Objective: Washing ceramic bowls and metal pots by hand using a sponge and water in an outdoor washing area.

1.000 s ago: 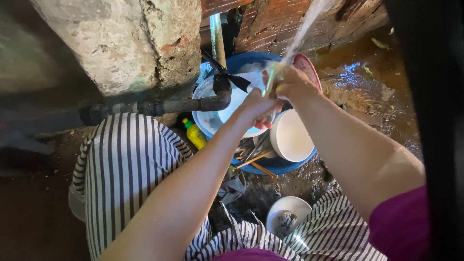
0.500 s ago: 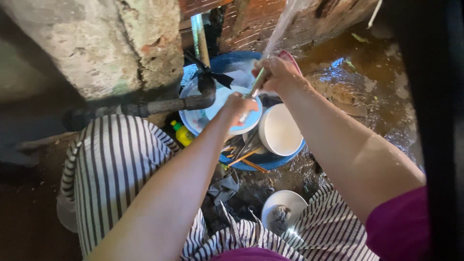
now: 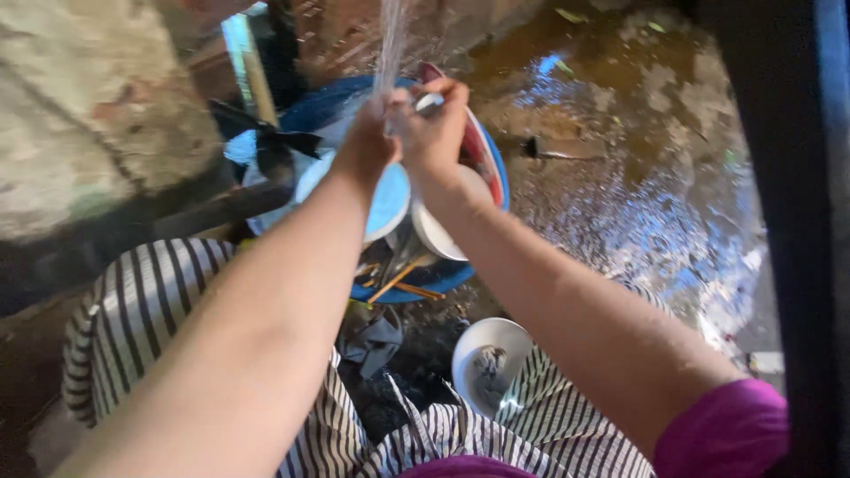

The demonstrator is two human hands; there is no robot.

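Shifted toward the middle of the view since a second ago, with wet floor (image 3: 637, 177) now showing at the right. Left hand (image 3: 367, 142) and right hand (image 3: 438, 124) pressed together under the water stream (image 3: 390, 40), both closed around a thin metal utensil (image 3: 428, 103); only its pale end visible by the right fingers, so long axis unclear, right hand nearer. Held above the blue basin (image 3: 447, 279), over its far edge, with a light-blue plate (image 3: 390, 204) and white bowl (image 3: 438, 235) below.
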